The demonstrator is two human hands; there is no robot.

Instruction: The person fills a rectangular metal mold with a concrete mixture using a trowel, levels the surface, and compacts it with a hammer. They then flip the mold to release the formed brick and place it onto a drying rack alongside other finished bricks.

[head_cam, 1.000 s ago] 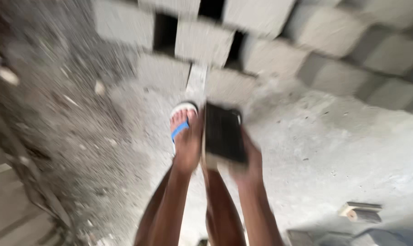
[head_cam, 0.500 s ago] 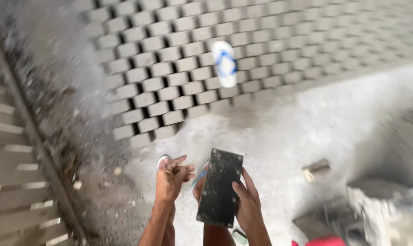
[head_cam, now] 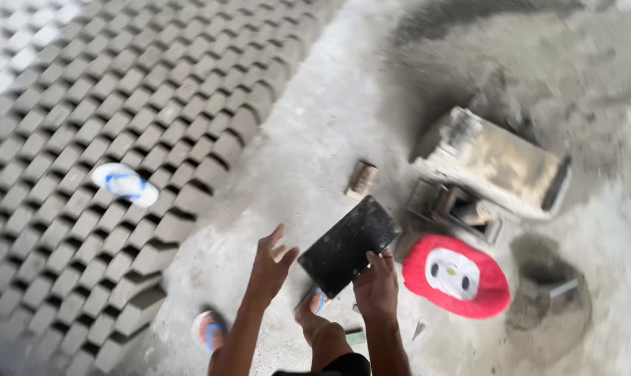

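In the head view, a dark flat board (head_cam: 349,245) is gripped at its lower edge by the right hand (head_cam: 375,284), above the concrete floor (head_cam: 315,146). The left hand (head_cam: 270,263) is held empty beside it, fingers spread. A red hat (head_cam: 456,276) lies just right; rows of blocks (head_cam: 106,118) are spread left.

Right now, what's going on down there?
A person stands on a concrete floor beside rows of grey blocks. The right hand grips a flat dark plate by its lower edge. The left hand is open beside it, not touching. A red hat and a metal mould lie nearby.
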